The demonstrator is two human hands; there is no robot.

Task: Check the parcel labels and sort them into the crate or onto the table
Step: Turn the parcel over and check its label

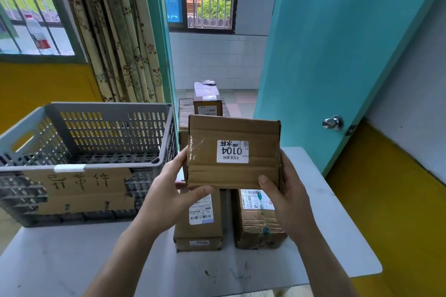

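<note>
Both hands point(169, 190) around raised parcel point(233, 152)

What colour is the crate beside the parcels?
Grey, with a brown cardboard sign on its front; the crate shows in the head view.

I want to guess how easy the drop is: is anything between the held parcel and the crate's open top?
Nothing visible blocks it. The parcel, held by the left hand and right hand, is just right of the grey crate, whose inside shows bare.

held parcel point(233, 152) label "0104" upside down, rear parcel point(207, 99) label "0042", crate point(84, 152) cardboard sign "异常件"
</note>
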